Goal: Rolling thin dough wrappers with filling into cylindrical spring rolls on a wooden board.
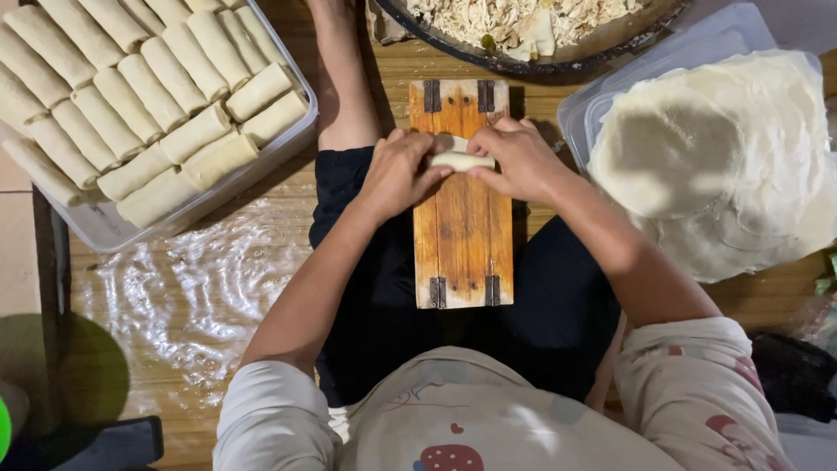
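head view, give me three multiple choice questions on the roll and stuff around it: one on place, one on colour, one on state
1. Where does the wooden board lie?
A. across the person's lap
B. inside the clear tray
C. on top of the wrapper stack

2. What colour are the finished rolls in the clear tray?
A. dark brown
B. pale cream
C. green

3. How is the small roll on the board being handled?
A. it lies untouched
B. one hand lifts it high
C. both hands pinch its ends

Answers:
1. A, the board rests on the dark-clothed lap, between the tray and the wrapper stack.
2. B, all rolls in the tray look pale cream.
3. C, the left hand and right hand each have a grip on one end.
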